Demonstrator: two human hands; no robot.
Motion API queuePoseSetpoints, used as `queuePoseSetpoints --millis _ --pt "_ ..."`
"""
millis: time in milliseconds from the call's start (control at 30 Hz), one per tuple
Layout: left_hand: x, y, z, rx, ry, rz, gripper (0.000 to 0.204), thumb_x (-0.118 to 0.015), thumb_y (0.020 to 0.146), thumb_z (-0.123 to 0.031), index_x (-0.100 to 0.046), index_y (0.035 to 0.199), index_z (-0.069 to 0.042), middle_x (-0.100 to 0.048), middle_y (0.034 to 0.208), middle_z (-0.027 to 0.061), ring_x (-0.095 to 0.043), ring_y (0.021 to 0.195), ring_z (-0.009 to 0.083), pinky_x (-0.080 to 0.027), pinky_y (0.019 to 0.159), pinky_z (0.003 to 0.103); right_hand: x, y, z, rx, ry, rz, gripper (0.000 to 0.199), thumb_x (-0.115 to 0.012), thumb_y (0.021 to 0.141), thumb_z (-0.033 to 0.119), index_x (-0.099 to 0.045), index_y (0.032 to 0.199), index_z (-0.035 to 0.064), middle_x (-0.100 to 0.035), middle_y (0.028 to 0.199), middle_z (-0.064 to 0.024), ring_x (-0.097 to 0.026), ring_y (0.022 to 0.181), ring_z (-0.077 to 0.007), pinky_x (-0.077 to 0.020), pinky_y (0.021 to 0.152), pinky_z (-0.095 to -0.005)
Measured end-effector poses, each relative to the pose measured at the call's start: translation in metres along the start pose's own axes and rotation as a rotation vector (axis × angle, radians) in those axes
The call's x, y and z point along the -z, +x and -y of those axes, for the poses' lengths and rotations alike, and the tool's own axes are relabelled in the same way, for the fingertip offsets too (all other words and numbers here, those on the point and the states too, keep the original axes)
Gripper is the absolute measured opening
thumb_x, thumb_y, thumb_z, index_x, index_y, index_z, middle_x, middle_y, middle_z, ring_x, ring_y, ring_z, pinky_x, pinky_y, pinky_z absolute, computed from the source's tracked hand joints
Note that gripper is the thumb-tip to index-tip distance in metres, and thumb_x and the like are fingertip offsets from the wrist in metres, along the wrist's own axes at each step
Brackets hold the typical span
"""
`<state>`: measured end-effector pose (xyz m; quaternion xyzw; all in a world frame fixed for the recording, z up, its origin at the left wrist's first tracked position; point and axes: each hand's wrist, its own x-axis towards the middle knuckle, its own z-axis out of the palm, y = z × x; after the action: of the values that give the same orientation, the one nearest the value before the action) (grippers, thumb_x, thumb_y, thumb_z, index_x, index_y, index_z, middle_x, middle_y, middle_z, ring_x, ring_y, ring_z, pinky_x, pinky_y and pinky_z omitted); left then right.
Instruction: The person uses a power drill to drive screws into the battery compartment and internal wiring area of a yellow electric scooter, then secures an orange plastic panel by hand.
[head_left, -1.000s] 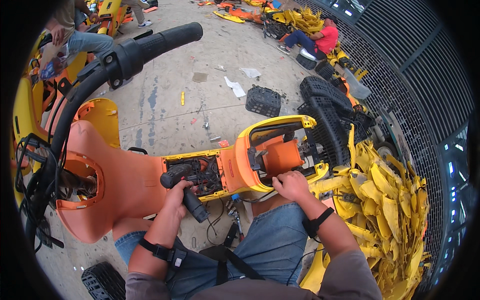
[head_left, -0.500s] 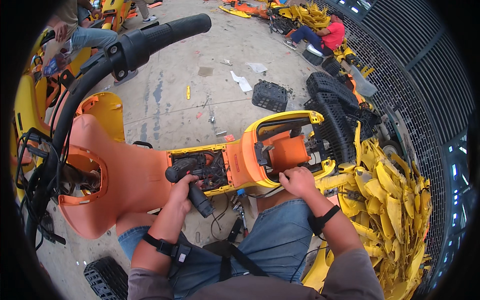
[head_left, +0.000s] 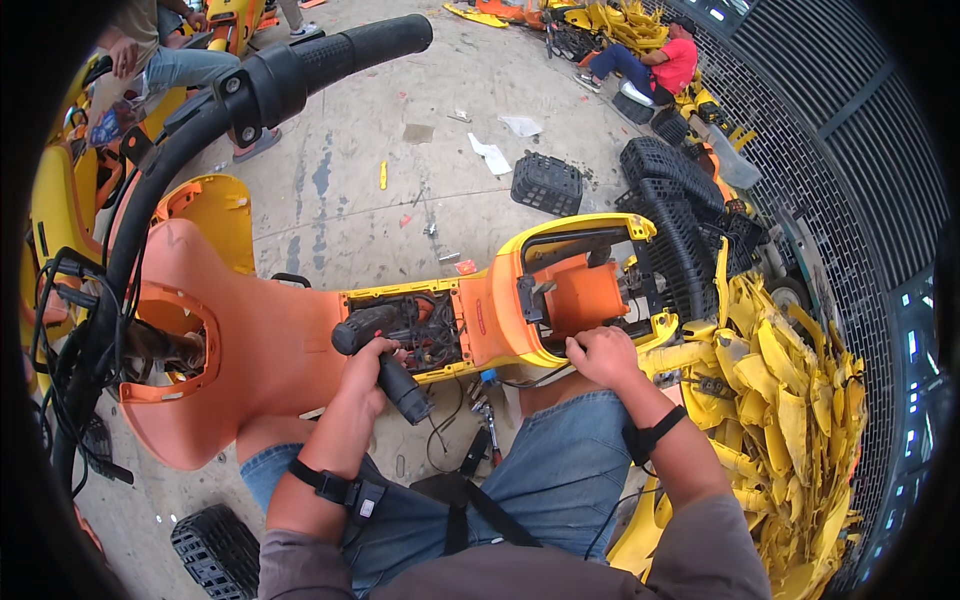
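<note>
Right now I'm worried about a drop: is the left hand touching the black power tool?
Touching. The head view shows the left hand wrapped around the black power tool at its handle.

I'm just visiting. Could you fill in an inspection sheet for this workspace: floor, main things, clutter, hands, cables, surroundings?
Surface: grey floor with dark streaks.
Main things: orange-and-yellow vehicle body with an open middle compartment; black power tool.
Clutter: white scrap, black crate and thin yellow item on the floor.
Hands: left hand grips the power tool; right hand rests at the rear opening's rim.
Cables: dark wires inside the compartment; more beside the handlebar.
Surroundings: heap of yellow panels at right; person in red seated near the brick wall.
</note>
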<state>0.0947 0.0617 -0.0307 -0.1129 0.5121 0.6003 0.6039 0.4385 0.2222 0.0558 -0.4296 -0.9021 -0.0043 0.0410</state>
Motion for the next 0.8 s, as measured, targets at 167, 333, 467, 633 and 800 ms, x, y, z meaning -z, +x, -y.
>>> queuePoseSetpoints --millis 167,333,467,633,800 --pt "0.0063 0.0081 -0.0004 -0.006 -0.014 0.009 0.021 -0.064 0.087 -0.012 -0.063 0.105 -0.001 -0.065 0.093 0.0099 -0.065 0.085 0.0205 -0.055 0.075 0.040 0.0007 -0.0019 0.0017 -0.010 -0.010 0.023 0.039 -0.056 0.089 0.037 -0.071 0.069 0.0066 -0.068 0.071 -0.0172 -0.067 0.074 -0.0364 -0.0521 0.077 -0.0467" --pt "0.0004 0.0024 0.0018 -0.045 -0.028 -0.020 0.020 -0.064 0.086 -0.010 -0.063 0.103 0.000 -0.065 0.092 0.0094 -0.065 0.085 0.0205 -0.055 0.075 0.039 0.0023 -0.0013 0.0009 0.005 0.004 0.034 0.040 -0.056 0.090 0.037 -0.072 0.070 0.0063 -0.069 0.072 -0.0176 -0.067 0.075 -0.0366 -0.0521 0.078 -0.0470" --pt "0.0003 0.0019 0.0006 -0.020 -0.007 -0.011 0.021 -0.063 0.087 -0.010 -0.062 0.104 0.001 -0.065 0.093 0.0098 -0.066 0.084 0.0211 -0.055 0.075 0.039 0.0037 -0.0004 0.0034 -0.003 -0.002 0.045 0.040 -0.055 0.090 0.037 -0.072 0.071 0.0061 -0.069 0.072 -0.0178 -0.067 0.075 -0.0368 -0.0521 0.078 -0.0472" --pt "0.0043 0.0084 0.0032 0.000 -0.007 -0.012 0.021 -0.063 0.087 -0.011 -0.063 0.104 0.000 -0.066 0.093 0.0099 -0.066 0.084 0.0215 -0.056 0.075 0.039 0.0022 -0.0006 0.0011 0.000 0.007 0.035 0.041 -0.055 0.090 0.037 -0.072 0.070 0.0061 -0.069 0.072 -0.0177 -0.067 0.075 -0.0365 -0.0521 0.078 -0.0473" --pt "0.0070 0.0085 0.0029 -0.004 -0.048 -0.001 0.027 -0.066 0.084 -0.005 -0.057 0.109 0.000 -0.065 0.091 0.0126 -0.067 0.080 0.0222 -0.056 0.070 0.038 0.0033 -0.0028 0.0013 0.005 -0.006 0.077 0.040 -0.054 0.092 0.038 -0.072 0.074 0.0071 -0.070 0.075 -0.0162 -0.068 0.077 -0.0353 -0.0517 0.080 -0.0462"
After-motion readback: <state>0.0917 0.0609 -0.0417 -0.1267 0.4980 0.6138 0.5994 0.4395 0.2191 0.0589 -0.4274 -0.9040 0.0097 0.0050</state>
